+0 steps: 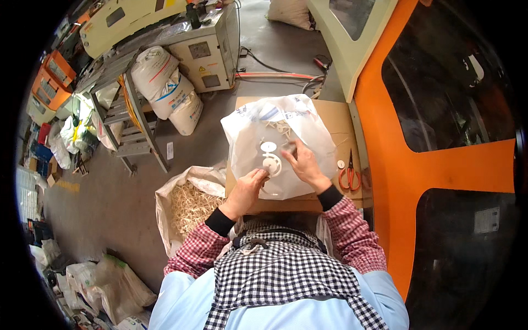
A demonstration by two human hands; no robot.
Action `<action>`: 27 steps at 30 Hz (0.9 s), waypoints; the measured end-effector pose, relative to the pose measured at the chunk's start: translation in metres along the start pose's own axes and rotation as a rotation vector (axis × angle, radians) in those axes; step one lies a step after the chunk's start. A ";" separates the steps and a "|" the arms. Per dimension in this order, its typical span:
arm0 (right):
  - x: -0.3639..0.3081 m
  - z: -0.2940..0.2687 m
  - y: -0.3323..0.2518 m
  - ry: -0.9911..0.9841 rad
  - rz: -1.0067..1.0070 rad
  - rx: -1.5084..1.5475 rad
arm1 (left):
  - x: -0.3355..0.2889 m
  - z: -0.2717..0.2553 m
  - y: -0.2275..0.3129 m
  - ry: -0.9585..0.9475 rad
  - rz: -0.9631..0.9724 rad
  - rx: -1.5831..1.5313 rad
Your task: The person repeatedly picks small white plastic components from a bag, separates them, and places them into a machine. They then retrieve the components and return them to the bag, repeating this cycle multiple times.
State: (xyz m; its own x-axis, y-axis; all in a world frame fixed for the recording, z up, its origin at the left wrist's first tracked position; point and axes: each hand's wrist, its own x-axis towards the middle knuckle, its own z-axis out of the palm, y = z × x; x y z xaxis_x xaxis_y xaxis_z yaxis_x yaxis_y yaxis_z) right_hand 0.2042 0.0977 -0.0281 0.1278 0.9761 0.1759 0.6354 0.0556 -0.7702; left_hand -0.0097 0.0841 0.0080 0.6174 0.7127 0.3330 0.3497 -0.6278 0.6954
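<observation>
My left hand (pixel 247 192) pinches the edge of a white moulded plastic part with a round disc and a curved arm (pixel 271 164). Just beyond it shows a second white disc (pixel 268 147); whether the two are joined I cannot tell. My right hand (pixel 306 167) is closed close by on the right, its fingertips blurred around something greyish I cannot make out. Both hands are over a translucent white plastic bag (pixel 247 132) spread on a cardboard-covered surface (pixel 336 113). Several small white plastic pieces (pixel 279 127) lie towards the bag's far side.
Red-handled scissors (pixel 350 179) and a small white disc (pixel 341 164) lie right of the bag. A sack of pale plastic scraps (pixel 192 212) stands at lower left. An orange machine (pixel 385 170) borders the right side. Stacked white sacks (pixel 170 91) stand beside metal steps (pixel 135 148).
</observation>
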 end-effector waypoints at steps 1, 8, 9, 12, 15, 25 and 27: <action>-0.002 -0.012 -0.015 -0.065 -0.144 0.129 | 0.000 -0.002 0.003 -0.051 -0.005 -0.049; -0.014 -0.053 -0.041 -0.216 -0.616 0.085 | -0.002 -0.001 -0.010 -0.132 0.053 -0.013; -0.023 -0.052 -0.044 -0.118 -0.643 -0.015 | -0.002 0.002 -0.008 0.047 0.005 0.080; -0.053 -0.045 -0.054 0.017 -0.685 -0.226 | -0.020 0.022 0.007 0.313 -0.311 -0.061; -0.071 -0.035 -0.065 -0.010 -0.761 -0.315 | -0.025 0.026 0.018 -0.214 -1.040 -1.630; -0.088 -0.024 -0.040 -0.366 0.428 1.216 | -0.024 0.035 0.010 0.267 -0.612 -1.126; -0.092 -0.025 -0.045 -0.363 0.397 1.173 | -0.027 0.039 0.008 0.273 -0.684 -1.184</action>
State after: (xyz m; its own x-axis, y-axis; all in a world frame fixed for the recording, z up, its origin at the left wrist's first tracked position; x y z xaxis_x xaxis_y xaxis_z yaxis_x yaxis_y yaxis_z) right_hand 0.1830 0.0004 0.0062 -0.1778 0.9589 -0.2211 -0.4668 -0.2800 -0.8388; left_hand 0.0036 0.0475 -0.0209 0.3648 0.8908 -0.2709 -0.3586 0.4029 0.8420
